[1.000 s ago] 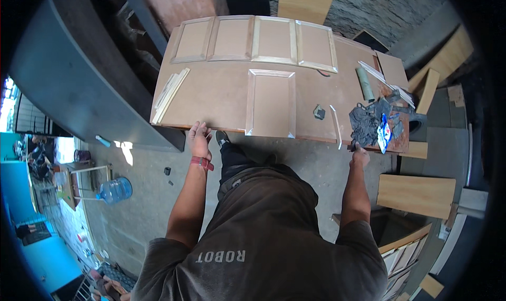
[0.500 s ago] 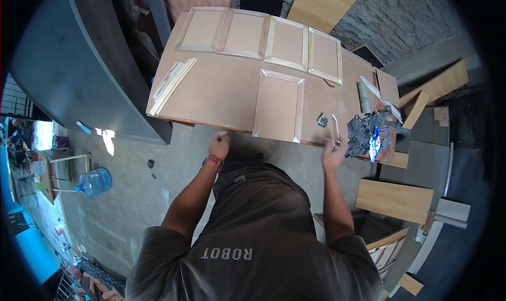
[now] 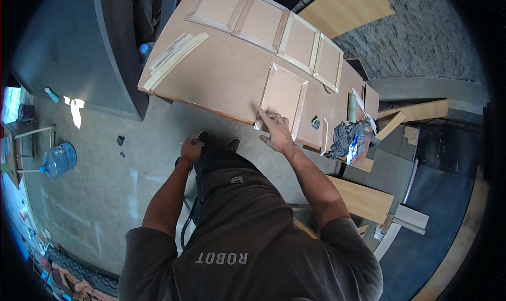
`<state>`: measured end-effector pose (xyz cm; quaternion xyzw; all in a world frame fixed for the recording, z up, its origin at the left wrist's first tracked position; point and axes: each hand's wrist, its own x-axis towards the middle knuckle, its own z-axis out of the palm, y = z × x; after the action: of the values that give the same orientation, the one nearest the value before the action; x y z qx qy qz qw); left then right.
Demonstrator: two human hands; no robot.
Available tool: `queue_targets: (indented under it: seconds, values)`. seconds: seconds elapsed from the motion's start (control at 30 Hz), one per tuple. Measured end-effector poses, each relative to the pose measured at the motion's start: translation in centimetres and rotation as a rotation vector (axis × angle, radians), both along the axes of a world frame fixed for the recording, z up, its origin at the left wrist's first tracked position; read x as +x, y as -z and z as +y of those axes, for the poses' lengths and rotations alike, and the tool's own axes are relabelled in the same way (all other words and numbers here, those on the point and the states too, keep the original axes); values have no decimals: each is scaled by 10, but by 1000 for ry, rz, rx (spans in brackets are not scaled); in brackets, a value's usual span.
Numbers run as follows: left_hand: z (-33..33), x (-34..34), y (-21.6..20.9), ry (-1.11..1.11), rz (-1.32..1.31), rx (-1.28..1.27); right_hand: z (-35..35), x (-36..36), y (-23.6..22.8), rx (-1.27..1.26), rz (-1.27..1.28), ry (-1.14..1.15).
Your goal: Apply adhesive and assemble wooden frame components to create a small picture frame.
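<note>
My right hand (image 3: 278, 132) reaches over the near end of a single framed panel (image 3: 282, 98), fingers stretched and thumb apart. The index finger lies at the panel's near left corner; whether it presses on it, I cannot tell. The panel has a pale wooden frame around a flat tan board and lies at the table's front edge. My left hand (image 3: 191, 150) hangs low in front of the table, its fingers curled closed. Anything inside them is too small to make out. Right of the panel are a small dark object (image 3: 315, 122) and a thin pale strip (image 3: 324, 135).
Several similar framed panels (image 3: 261, 19) line the table's (image 3: 221, 72) far side. Loose wooden strips (image 3: 176, 61) lie at its left end. A green cylinder (image 3: 352, 107) and a crumpled dark bag (image 3: 345, 137) occupy the right end. A water jug (image 3: 59, 160) rests at left.
My right hand has moved left from beside the thin strip to the panel's near end. My left hand has dropped away from the table edge. The view has shifted and turned.
</note>
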<state>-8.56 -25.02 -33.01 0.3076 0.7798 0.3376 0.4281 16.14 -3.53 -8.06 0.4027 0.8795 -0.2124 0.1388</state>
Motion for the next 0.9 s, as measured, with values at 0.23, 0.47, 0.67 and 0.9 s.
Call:
queue_targets:
  seconds: [0.23,0.47,0.67,0.9]
  values:
    - [-61,-15,8,-62,-93,-194,2,-19,14,10,-98,-120]
    - [-101,-9,58,144,167,4,1,-36,18,54,-176,-144]
    - [-90,-20,13,-51,-62,-192,-3,-38,19,56,-160,-135]
    - [-89,-30,-14,-116,-151,-234,-3,-39,20,95,-240,-146]
